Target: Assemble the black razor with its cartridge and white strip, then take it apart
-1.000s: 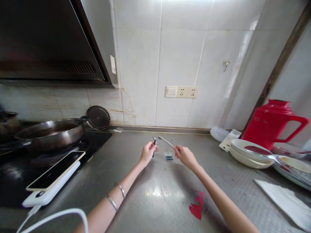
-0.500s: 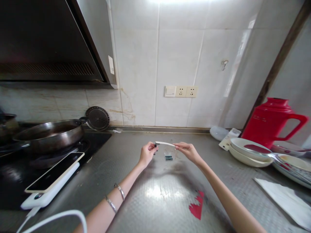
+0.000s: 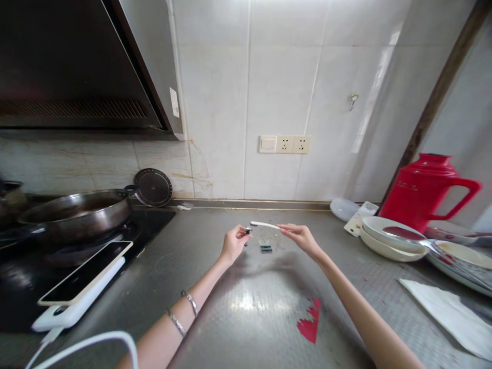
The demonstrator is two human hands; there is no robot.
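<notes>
- Left hand (image 3: 233, 243) pinches a dark tool (image 3: 248, 231).
- Right hand (image 3: 302, 239) grips a white brush (image 3: 266, 224), its head near the tool's one o'clock.
- A steady tool and light strokes would likely serve best.

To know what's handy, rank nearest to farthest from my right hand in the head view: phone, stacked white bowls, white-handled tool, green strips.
1. White-handled tool, in your right hand.
2. Green strips, just left of it.
3. Stacked white bowls, well right.
4. Phone, far left.
</notes>
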